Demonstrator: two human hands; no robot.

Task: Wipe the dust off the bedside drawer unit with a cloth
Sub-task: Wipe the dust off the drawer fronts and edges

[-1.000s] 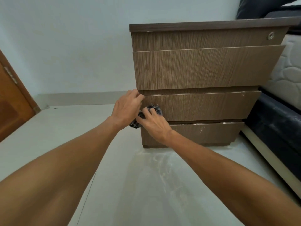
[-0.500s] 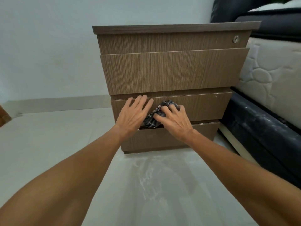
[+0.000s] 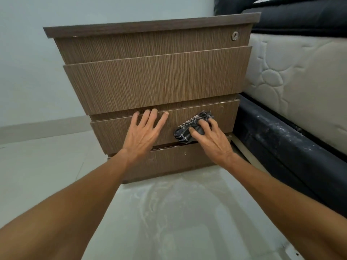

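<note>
The brown wood-grain drawer unit [image 3: 155,83] stands on the floor against the wall, with a keyhole at its top right. My right hand [image 3: 210,139] presses a bunched dark checked cloth [image 3: 189,128] against the right part of the lower middle drawer front. My left hand [image 3: 144,134] lies flat on the same drawer front to the left of the cloth, fingers spread and holding nothing. The bottom drawer front below shows pale specks.
A bed stands right beside the unit: a white quilted mattress [image 3: 300,87] on a dark, dusty base [image 3: 281,147]. A pale wall [image 3: 28,72] lies behind, and the light tiled floor [image 3: 169,212] in front bears whitish smears.
My right hand has slid the cloth to the right along the drawer front, from its left end to its right part. My left hand has followed to the middle. The view has shifted right.
</note>
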